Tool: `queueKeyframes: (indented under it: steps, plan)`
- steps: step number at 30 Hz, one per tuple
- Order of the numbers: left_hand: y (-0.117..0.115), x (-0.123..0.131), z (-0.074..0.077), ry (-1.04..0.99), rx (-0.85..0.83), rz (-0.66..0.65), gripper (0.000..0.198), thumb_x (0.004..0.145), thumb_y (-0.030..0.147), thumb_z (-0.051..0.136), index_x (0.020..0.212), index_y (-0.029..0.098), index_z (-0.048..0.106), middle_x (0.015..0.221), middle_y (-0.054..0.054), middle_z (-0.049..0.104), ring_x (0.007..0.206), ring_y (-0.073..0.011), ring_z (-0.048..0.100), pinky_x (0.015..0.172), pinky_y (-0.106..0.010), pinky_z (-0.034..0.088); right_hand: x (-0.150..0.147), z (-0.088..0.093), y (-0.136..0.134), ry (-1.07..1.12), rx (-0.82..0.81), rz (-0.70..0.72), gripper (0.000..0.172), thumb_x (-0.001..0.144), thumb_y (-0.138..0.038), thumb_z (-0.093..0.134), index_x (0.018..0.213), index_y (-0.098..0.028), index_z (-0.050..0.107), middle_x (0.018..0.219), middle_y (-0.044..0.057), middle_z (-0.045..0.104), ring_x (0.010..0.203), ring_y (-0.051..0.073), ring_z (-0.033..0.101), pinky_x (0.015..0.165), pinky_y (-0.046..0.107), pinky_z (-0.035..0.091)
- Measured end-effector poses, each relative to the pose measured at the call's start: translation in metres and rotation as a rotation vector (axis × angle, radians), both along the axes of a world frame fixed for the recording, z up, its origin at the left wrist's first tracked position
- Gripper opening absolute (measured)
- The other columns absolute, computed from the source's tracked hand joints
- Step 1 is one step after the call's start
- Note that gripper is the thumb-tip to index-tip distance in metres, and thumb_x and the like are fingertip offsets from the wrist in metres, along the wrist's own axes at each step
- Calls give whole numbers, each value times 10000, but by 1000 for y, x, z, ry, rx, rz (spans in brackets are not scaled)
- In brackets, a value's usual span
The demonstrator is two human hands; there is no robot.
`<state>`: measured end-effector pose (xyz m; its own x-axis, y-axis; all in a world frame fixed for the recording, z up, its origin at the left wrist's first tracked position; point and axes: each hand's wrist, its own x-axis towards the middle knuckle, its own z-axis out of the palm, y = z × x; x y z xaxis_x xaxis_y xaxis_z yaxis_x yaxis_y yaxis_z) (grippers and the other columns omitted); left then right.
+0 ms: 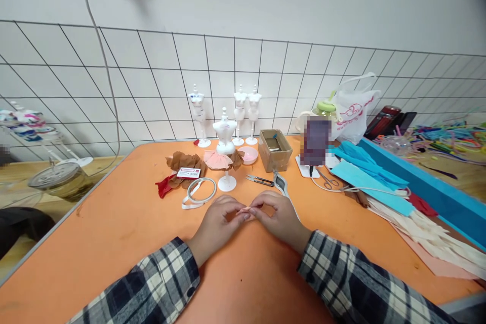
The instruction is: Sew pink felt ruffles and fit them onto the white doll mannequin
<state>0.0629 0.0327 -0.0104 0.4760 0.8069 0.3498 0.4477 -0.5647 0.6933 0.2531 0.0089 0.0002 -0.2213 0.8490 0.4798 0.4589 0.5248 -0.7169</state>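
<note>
My left hand and my right hand meet low over the middle of the table. Between their pinched fingertips is a small piece of pink crepe paper, mostly covered by the fingers. Just beyond stands a small white dress form with pink crepe paper and brown crepe paper round its waist. A white ring-shaped roll with a loose strip lies left of its base. Thread snips with black handles rest to its right.
Three more dress forms stand along the tiled wall. Near them are a pink bowl and a cardboard box. Brown paper and a labelled packet lie left. Scissors, a propped phone and blue paper sheets are right.
</note>
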Motion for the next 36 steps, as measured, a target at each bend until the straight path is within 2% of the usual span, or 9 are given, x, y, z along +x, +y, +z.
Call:
queueKeyframes:
  steps: [4, 7, 13, 17, 21, 25, 27, 32, 36]
  plan:
    - [-1, 0, 0, 5, 2, -8, 252, 899, 363, 560, 802, 203, 730, 759, -42, 679, 765, -172, 604, 731, -282, 446, -2, -2, 0, 134, -75, -41, 56, 828, -216, 619, 824, -184, 665, 791, 32, 691, 767, 157, 636, 725, 279, 492]
    - [-1, 0, -1, 7, -16, 10, 243, 894, 361, 570, 799, 202, 727, 767, -40, 681, 766, -171, 609, 726, -281, 447, -4, -3, -1, 222, -140, 2, 155, 822, -236, 624, 961, -178, 660, 873, 48, 705, 806, 162, 654, 751, 282, 514]
    - [-3, 1, -3, 16, -15, 4, 229, 887, 358, 582, 797, 198, 719, 762, -33, 675, 775, -172, 613, 723, -284, 448, -5, -2, 0, 213, -204, -20, 110, 817, -253, 620, 745, -179, 658, 751, 36, 696, 741, 164, 641, 715, 285, 501]
    - [-2, 1, -4, 29, 32, -1, 205, 892, 326, 581, 804, 200, 717, 768, -30, 678, 772, -168, 609, 727, -292, 450, -3, -6, 3, 265, -215, 4, 80, 827, -247, 609, 831, -177, 647, 797, 39, 690, 772, 161, 644, 747, 295, 509]
    - [2, -5, 0, 61, 250, 46, 118, 872, 234, 605, 885, 222, 721, 836, -32, 694, 833, -184, 602, 776, -332, 443, -2, -8, 3, 178, -113, 66, 305, 797, -246, 679, 1088, -195, 605, 948, 50, 686, 870, 173, 639, 808, 325, 503]
    - [4, -14, 8, 139, 553, 47, 145, 863, 176, 602, 933, 239, 713, 873, -27, 703, 913, -211, 579, 847, -389, 420, 0, -8, 4, -7, 136, 101, 134, 806, -153, 656, 925, -211, 637, 940, 34, 684, 900, 174, 613, 843, 338, 459]
    - [3, -16, 11, 160, 635, 25, 156, 866, 166, 598, 945, 246, 706, 876, -16, 712, 927, -211, 573, 871, -401, 414, 1, -8, 5, -10, 221, 95, 132, 810, -91, 620, 865, -211, 630, 914, 23, 682, 886, 162, 610, 837, 326, 450]
    - [1, -13, 12, 189, 639, 32, 196, 876, 147, 565, 966, 261, 695, 887, -3, 714, 945, -212, 571, 889, -412, 417, 3, -8, 5, -50, 280, 71, 198, 778, -26, 608, 842, -212, 624, 952, 15, 669, 923, 158, 595, 863, 322, 430]
    - [11, -30, 15, 324, 557, 69, 303, 874, 135, 504, 1123, 228, 649, 1050, -65, 675, 1017, -238, 561, 902, -431, 432, 6, -14, 8, -278, 199, 4, 226, 768, -3, 570, 829, -206, 648, 911, 31, 636, 888, 181, 556, 798, 324, 429]
